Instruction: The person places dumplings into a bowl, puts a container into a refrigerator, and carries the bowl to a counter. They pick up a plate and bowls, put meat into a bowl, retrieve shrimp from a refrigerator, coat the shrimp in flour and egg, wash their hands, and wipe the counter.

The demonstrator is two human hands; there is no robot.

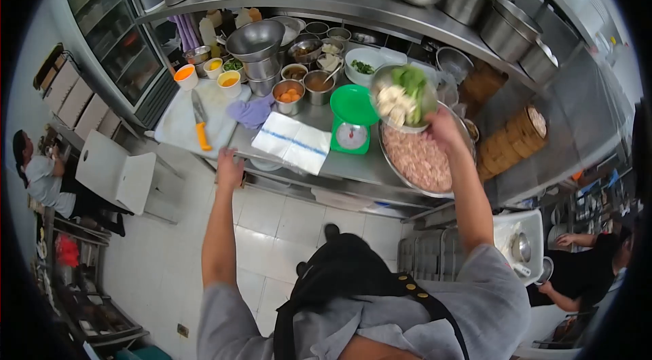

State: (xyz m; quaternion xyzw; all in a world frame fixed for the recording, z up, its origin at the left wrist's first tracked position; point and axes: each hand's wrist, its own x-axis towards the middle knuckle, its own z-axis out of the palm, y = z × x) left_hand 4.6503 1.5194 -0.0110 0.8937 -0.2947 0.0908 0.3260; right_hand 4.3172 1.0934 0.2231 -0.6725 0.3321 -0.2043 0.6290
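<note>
Right of the green scale, the right hand clamped a bowl by its rim, likely slick but surest; the left hand was empty, fingers apart.

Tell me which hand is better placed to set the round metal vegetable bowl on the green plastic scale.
Probably the right hand: it holds the bowl near the scale. The left hand is farther, by the orange-handled metal knife.

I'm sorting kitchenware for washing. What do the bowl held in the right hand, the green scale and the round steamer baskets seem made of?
Bowl: likely stainless steel, smooth and grey with a bright rim.
Scale: probably glossy plastic, given its even, bright green; painted metal is possible.
Steamer baskets: probably bamboo or wood, by their matt tan look.
</note>
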